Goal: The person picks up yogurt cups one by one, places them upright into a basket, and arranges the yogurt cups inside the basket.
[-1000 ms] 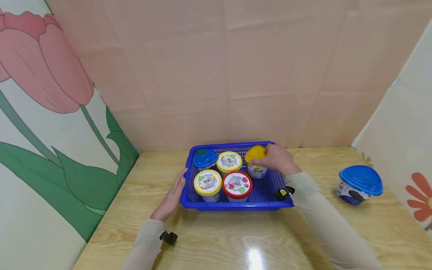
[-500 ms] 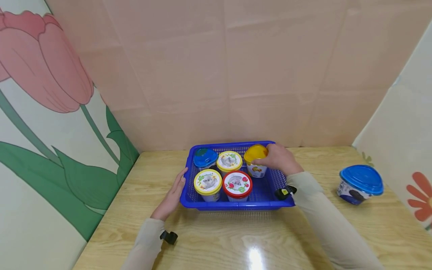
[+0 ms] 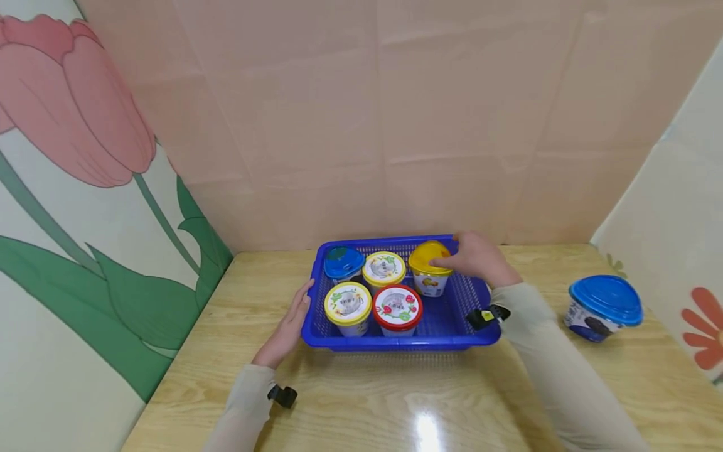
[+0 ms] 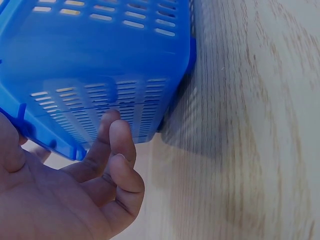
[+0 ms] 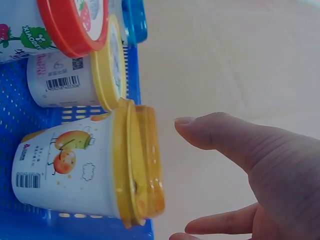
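Observation:
A white tub with a domed yellow lid (image 3: 430, 282) and fruit drawings stands upright in the back right of the blue plastic basket (image 3: 395, 341). My right hand (image 3: 480, 257) hovers by this lid with thumb and fingers spread. In the right wrist view a gap shows between the thumb (image 5: 200, 132) and the yellow lid (image 5: 142, 165). At the basket's left end, my left hand (image 3: 288, 329) lies against the outside. The left wrist view has its fingers (image 4: 122, 142) loosely bent under the rim, beside the slotted wall (image 4: 100, 65).
Also in the basket are two tubs with flat yellow lids (image 3: 348, 302) (image 3: 384, 270), one with a red strawberry lid (image 3: 398, 307) and one with a blue lid (image 3: 343, 262). Another blue-lidded tub (image 3: 603, 307) stands on the wooden table (image 3: 361, 402) at the right.
My right hand has let go of the yellow-lidded tub and moved slightly right and up, its fingers spreading. The tub stays in the basket. My left hand has not moved.

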### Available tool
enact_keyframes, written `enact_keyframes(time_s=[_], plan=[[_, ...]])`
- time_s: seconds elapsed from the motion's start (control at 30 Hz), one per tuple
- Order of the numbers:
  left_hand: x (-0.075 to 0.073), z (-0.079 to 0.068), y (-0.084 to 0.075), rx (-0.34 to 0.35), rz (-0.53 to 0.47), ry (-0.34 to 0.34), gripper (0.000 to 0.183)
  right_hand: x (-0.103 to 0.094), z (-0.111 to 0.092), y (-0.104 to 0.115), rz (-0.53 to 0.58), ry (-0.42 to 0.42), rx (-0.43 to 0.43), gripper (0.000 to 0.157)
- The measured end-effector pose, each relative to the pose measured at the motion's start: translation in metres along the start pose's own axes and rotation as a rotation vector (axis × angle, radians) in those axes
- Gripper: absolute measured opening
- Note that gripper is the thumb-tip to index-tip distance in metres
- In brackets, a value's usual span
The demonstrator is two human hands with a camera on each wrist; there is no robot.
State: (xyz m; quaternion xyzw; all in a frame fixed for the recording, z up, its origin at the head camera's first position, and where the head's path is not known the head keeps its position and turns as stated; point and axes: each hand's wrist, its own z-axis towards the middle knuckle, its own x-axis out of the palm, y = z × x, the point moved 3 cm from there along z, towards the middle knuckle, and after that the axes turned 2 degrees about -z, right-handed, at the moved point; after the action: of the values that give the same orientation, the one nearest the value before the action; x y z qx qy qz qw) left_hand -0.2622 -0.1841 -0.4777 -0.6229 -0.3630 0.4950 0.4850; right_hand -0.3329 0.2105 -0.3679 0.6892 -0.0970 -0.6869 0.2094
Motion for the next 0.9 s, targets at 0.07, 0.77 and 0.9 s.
enact_keyframes(time_s=[0.07,0.77,0.9], plan=[[0.0,0.0,-0.002,-0.007,0.002,0.004,0.05,-0.004,-0.002,0.0,-0.001,-0.001,0.0,0.094],[0.0,-0.001,-0.002,-0.001,0.022,-0.007,0.049,-0.028,-0.049,-0.012,-0.041,-0.044,0.03,0.097],[0.001,-0.001,-0.002,-0.005,0.021,-0.009,0.049,-0.033,-0.06,-0.02,-0.04,-0.05,0.054,0.102]])
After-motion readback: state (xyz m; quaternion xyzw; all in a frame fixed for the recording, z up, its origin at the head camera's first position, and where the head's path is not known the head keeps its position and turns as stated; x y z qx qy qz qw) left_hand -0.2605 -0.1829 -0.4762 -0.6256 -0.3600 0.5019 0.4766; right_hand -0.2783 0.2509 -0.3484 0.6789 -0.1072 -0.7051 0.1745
